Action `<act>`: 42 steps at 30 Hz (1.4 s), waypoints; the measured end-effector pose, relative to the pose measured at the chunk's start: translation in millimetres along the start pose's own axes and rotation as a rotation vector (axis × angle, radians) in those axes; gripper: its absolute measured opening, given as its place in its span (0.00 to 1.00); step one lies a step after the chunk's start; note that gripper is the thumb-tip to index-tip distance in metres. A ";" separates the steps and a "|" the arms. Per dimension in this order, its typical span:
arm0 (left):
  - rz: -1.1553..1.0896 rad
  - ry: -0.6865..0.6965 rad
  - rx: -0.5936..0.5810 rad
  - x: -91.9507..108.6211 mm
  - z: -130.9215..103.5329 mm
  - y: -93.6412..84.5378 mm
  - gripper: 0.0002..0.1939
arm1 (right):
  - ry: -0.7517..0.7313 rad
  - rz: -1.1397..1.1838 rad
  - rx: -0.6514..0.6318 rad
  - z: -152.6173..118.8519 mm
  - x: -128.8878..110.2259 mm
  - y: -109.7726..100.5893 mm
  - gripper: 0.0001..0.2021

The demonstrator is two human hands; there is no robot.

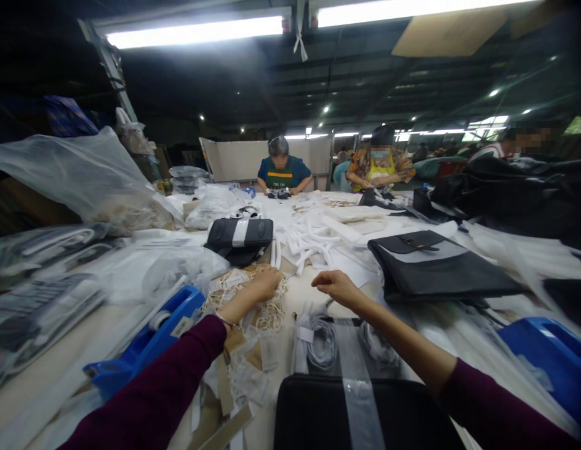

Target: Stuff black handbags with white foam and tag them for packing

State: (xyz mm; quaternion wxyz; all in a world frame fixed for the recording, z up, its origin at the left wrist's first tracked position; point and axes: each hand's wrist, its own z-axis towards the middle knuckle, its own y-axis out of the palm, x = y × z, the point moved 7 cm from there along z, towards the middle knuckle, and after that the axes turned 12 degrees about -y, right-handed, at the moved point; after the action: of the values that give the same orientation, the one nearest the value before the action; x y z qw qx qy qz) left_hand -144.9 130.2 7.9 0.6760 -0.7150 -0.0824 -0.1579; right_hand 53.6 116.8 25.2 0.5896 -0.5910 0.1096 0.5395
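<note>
My left hand reaches into a heap of thin cream-coloured strings with brown and clear tags among them. Its fingers are drawn together and point down; what they pinch is too small to make out. To the right, my right hand hovers above the table with fingers loosely bent, thumb apart and nothing visible in it. Below it lies a black bag with a clear band wrapped round it. Coiled grey straps in plastic rest at the bag's far end.
Blue tape dispensers stand left and right. A black flap bag lies at right, and a smaller black bag beyond the strings. White foam strips cover the middle. Two co-workers work across the table.
</note>
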 end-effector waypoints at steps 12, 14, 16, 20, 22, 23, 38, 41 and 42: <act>-0.856 0.122 0.126 -6.7 -21.4 -150.3 0.12 | -0.084 0.162 0.075 12.9 -40.7 7.8 0.09; -0.877 0.135 0.119 -1.1 -26.1 -174.7 0.12 | -0.110 0.198 0.098 16.8 -54.2 10.6 0.09; -0.874 0.153 0.100 8.9 -31.4 -193.6 0.13 | -0.139 0.240 0.132 21.0 -69.8 10.1 0.09; -0.801 0.172 -0.038 39.5 -48.3 -205.0 0.16 | -0.204 0.334 0.218 30.7 -105.4 3.8 0.11; -0.808 0.174 -0.109 55.2 -59.9 -201.3 0.18 | -0.236 0.376 0.236 35.0 -123.8 2.6 0.13; -0.828 0.175 -0.133 62.4 -65.8 -198.6 0.19 | -0.250 0.399 0.233 36.4 -132.8 2.9 0.14; -1.415 0.280 -0.134 150.3 -86.6 -138.0 0.18 | -0.111 0.916 0.241 -21.4 -111.4 -20.4 0.13; -1.541 0.280 -0.140 166.6 -80.8 -118.2 0.17 | -0.041 0.912 0.304 -35.9 -84.4 -33.6 0.15; -1.583 0.280 -0.142 171.4 -78.3 -111.7 0.17 | -0.019 0.908 0.327 -40.5 -76.2 -39.6 0.16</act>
State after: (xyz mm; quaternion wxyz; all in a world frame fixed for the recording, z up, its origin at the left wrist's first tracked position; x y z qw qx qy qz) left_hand -30.4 44.2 173.7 0.3207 -0.4595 -0.4686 -0.6830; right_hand 74.4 56.3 95.4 0.3808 -0.3779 0.4346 0.7234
